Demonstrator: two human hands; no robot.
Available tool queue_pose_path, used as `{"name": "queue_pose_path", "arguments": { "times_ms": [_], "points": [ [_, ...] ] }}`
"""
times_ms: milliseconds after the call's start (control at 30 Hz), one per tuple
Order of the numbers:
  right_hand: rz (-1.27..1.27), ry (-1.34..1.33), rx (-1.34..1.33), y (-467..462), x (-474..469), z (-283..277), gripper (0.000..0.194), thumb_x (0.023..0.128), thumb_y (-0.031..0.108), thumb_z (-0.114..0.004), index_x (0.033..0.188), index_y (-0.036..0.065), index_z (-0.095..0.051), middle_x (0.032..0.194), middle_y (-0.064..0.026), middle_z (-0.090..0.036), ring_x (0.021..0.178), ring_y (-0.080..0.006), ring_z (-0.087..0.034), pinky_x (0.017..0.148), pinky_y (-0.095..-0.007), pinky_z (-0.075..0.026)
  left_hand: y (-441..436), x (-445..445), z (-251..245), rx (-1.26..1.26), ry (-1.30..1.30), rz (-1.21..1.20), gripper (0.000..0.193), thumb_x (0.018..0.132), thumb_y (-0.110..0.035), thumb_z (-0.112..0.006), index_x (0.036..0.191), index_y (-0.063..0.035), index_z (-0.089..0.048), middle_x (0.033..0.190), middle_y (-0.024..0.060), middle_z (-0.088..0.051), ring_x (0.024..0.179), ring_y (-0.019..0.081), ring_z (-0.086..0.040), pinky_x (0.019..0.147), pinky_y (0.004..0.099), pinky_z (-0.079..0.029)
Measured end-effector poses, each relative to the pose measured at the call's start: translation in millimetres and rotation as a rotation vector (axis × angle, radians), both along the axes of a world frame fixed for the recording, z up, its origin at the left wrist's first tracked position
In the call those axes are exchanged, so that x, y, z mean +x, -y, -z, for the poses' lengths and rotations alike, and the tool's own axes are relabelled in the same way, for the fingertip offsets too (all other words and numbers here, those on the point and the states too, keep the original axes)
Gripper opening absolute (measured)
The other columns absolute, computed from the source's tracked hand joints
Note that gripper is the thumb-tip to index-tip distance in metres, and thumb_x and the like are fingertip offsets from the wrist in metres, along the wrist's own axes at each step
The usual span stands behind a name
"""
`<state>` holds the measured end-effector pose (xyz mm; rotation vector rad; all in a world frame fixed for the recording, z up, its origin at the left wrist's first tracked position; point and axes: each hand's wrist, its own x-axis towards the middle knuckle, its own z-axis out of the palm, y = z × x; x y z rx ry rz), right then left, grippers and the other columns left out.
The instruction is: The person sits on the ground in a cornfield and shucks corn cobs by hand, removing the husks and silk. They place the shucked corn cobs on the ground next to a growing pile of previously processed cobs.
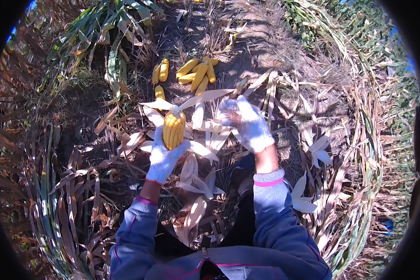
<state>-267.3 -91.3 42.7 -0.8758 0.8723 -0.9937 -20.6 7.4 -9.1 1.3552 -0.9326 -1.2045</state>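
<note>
My left hand (pixel 164 157), in a white knit glove, holds a yellow ear of corn (pixel 174 131) from below. Its kernels are bare, while pale husk leaves (pixel 206 98) spread sideways from the upper end. My right hand (pixel 245 122), gloved the same way, is raised to the right of the ear with its fingers curled. One husk leaf reaches close to those fingers; whether they grip anything is hidden. Beyond the hands lies a small pile of husked corn ears (pixel 197 75) on the soil. Two more ears (pixel 160 71) rest left of it, and another ear (pixel 159 92) sits nearer.
Stripped husks (pixel 203 185) litter the ground between my legs and beneath my hands. Cut corn stalks (pixel 365 150) lie along the right, and more dry stalks (pixel 70 196) are heaped at left. Green corn leaves (pixel 105 31) stand at upper left. Stubble pokes from the soil ahead.
</note>
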Motion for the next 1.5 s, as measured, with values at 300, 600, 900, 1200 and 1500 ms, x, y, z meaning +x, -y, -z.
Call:
{"name": "queue_pose_path", "arguments": {
  "times_ms": [300, 600, 900, 1200, 1500],
  "points": [
    [-0.419, -0.724, -0.093, -18, 39, -22, 0.049, 0.094, 0.045, -0.061, 0.102, -0.003, -0.071, 0.087, -0.0046, -0.069, 0.082, -0.0107, -0.06, 0.074, -0.0286, -0.05, -10, -20, -20, 0.037, 0.432, 0.42, 0.075, 0.072, -0.024, -0.083, 0.134, -0.0076, -0.044, 0.117, 0.0113, -0.059, 0.105, 0.0202, -0.059, 0.09, 0.0342, -0.05],
    [-0.093, -0.148, -0.154, -20, 46, -13, 0.027, 0.094, 0.021, -0.056, 0.098, -0.004, -0.065, 0.08, -0.0053, -0.065, 0.072, -0.0149, -0.061, 0.068, -0.0285, -0.05, -10, -34, -24, 0.154, 0.518, 0.433, 0.071, 0.072, -0.04, -0.08, 0.128, -0.0108, -0.046, 0.103, 0.0141, -0.064, 0.091, 0.0271, -0.065, 0.08, 0.0393, -0.051],
    [0.265, 0.338, 0.238, -14, 65, 9, 0.025, 0.099, 0.025, -0.053, 0.103, 0.0, -0.056, 0.069, -0.0032, -0.053, 0.056, -0.0169, -0.055, 0.062, -0.0324, -0.054, -11, -46, -18, 0.242, 0.414, 0.385, 0.076, 0.07, -0.042, -0.083, 0.126, -0.0062, -0.047, 0.109, 0.0135, -0.063, 0.098, 0.0243, -0.063, 0.085, 0.0376, -0.05],
    [0.385, 0.586, 0.293, -12, 70, 22, 0.02, 0.102, 0.026, -0.047, 0.092, 0.01, -0.053, 0.063, 0.0039, -0.043, 0.053, -0.0086, -0.043, 0.055, -0.0302, -0.05, -21, -61, 1, 0.126, -0.164, 0.283, 0.035, 0.088, -0.028, -0.066, 0.111, -0.0052, -0.051, 0.085, 0.0094, -0.059, 0.072, 0.0183, -0.061, 0.064, 0.0341, -0.051],
    [0.262, 0.346, 0.189, -6, 92, 38, 0.019, 0.1, 0.031, -0.053, 0.096, 0.013, -0.052, 0.07, 0.0035, -0.05, 0.046, -0.0085, -0.042, 0.048, -0.0273, -0.05, -11, -63, 5, 0.241, -0.885, 0.051, 0.022, 0.095, -0.027, -0.056, 0.103, -0.0068, -0.054, 0.081, 0.0053, -0.058, 0.066, 0.0167, -0.059, 0.057, 0.03, -0.052]
  ]
}}
